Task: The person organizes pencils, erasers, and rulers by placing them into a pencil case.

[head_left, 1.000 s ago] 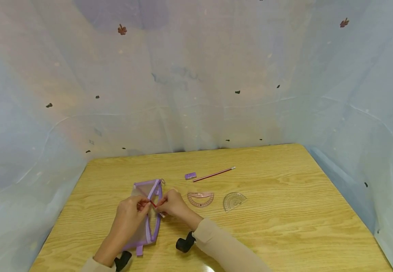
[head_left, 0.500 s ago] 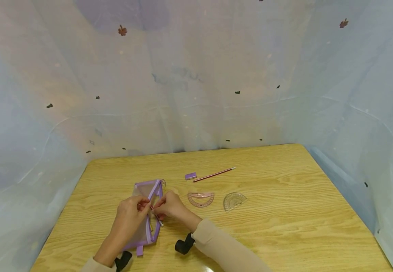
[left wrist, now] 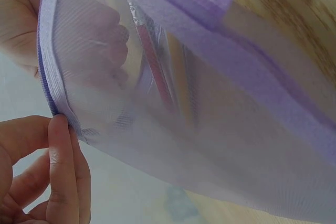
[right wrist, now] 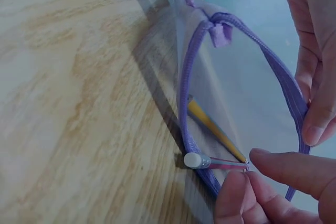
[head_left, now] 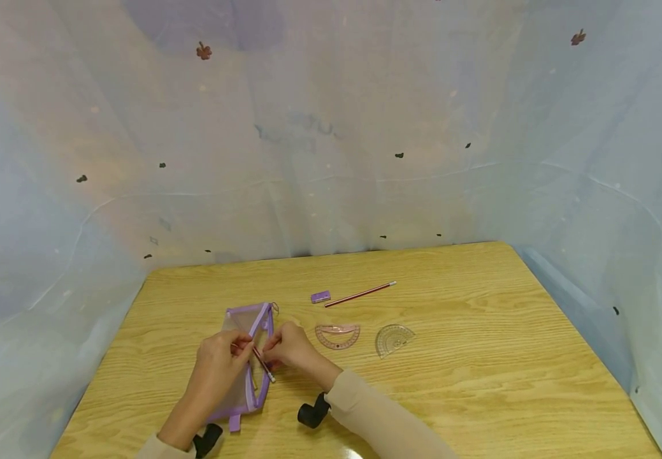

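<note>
A purple-trimmed mesh pencil case (head_left: 241, 408) lies at the left of the table, its zip mouth spread. My left hand (head_left: 222, 357) pinches one edge of that mouth between thumb and fingers, as the left wrist view also shows. At the opening, my right hand (head_left: 289, 345) has thumb and fingertips around a dark red pencil (head_left: 264, 365). Its white eraser end (right wrist: 193, 160) overlaps the near rim in the right wrist view. A yellow pencil (right wrist: 215, 129) lies inside the case beside it. Through the mesh, the left wrist view shows both pencils.
Beyond my right hand lie a purple eraser (head_left: 320, 296) and another red pencil (head_left: 360, 294). A pink protractor (head_left: 338, 336) and a clear protractor (head_left: 394, 340) are to the right on the wooden table (head_left: 480, 382). A patterned cloth (head_left: 331, 127) hangs behind.
My right fingers have shifted along the red pencil, and more of its shaft and white end shows at the case's mouth. My left hand keeps its grip on the edge.
</note>
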Demonstrator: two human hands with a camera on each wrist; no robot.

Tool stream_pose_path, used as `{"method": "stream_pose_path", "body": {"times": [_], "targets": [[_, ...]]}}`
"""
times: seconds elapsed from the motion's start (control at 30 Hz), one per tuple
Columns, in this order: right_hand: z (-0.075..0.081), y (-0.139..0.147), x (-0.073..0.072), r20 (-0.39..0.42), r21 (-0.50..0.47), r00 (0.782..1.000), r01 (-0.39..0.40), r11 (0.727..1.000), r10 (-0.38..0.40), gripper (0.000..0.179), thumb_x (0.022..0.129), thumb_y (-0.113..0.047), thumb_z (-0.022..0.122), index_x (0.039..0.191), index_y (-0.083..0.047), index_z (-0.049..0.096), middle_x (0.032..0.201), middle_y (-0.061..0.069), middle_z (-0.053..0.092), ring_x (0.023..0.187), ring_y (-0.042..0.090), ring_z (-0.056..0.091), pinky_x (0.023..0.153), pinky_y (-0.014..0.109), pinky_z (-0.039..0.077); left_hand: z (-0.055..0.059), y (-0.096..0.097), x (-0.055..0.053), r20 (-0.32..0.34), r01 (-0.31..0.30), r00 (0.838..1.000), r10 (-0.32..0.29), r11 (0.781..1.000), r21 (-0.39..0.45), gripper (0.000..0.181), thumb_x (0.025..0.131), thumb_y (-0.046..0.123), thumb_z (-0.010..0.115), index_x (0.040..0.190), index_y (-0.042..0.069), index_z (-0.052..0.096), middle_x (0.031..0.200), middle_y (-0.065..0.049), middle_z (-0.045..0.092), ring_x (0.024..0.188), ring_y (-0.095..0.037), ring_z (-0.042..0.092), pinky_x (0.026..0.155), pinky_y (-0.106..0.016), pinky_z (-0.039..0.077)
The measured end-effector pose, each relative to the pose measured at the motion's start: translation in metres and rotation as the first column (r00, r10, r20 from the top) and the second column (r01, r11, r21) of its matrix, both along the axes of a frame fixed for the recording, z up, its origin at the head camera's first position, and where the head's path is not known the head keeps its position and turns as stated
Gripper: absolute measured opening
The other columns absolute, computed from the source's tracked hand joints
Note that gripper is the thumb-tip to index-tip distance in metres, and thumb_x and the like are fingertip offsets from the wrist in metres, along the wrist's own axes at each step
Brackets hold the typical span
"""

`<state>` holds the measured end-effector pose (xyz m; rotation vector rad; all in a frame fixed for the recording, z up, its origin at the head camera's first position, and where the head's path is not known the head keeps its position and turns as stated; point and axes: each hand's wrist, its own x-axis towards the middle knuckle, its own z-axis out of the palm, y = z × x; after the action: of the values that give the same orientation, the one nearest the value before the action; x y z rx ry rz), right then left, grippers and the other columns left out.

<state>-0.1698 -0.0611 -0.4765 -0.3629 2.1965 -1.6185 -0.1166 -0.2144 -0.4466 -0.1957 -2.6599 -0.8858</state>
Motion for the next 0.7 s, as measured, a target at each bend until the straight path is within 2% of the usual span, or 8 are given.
{"method": "stream_pose_path", "body": {"times": [0.33, 0.53, 0.7], "targets": [[0.001, 0.004, 0.004, -0.059, 0.050, 0.997, -0.048, 0.998, 0.051, 0.014, 0.077, 0.006, 0.080, 0.069, 0.002, 0.070, 0.055, -0.001, 0.060, 0.052, 0.022, 0.064, 0.048, 0.028, 0.056, 0.000, 0.000, 0.000, -0.007, -0.002, 1.000, 0.002, 1.000, -0.002, 0.008, 0.081, -0.006, 0.077, 0.082, -0.001, 0.072, 0.071, -0.002, 0.066, 0.063, -0.010, 0.061, 0.052, -0.020, 0.051], [0.003, 0.005, 0.009, -0.121, 0.091, 0.990, -0.065, 0.994, 0.076, 0.018, 0.074, 0.008, 0.082, 0.064, 0.002, 0.068, 0.050, 0.000, 0.059, 0.047, 0.021, 0.062, 0.040, 0.018, 0.045, 0.000, 0.000, 0.001, 0.006, 0.007, 1.000, -0.007, 1.000, -0.002, 0.007, 0.082, -0.006, 0.077, 0.083, -0.002, 0.072, 0.071, -0.001, 0.066, 0.063, -0.010, 0.061, 0.052, -0.020, 0.051], [0.002, 0.004, 0.011, -0.151, 0.128, 0.983, -0.082, 0.988, 0.101, 0.022, 0.073, 0.007, 0.083, 0.060, 0.001, 0.066, 0.047, 0.002, 0.058, 0.040, 0.012, 0.055, 0.038, 0.015, 0.040, -0.001, 0.000, 0.001, 0.003, 0.006, 1.000, -0.006, 1.000, -0.003, 0.007, 0.081, -0.006, 0.077, 0.083, -0.002, 0.072, 0.071, -0.002, 0.066, 0.063, -0.011, 0.062, 0.052, -0.020, 0.051]]}}
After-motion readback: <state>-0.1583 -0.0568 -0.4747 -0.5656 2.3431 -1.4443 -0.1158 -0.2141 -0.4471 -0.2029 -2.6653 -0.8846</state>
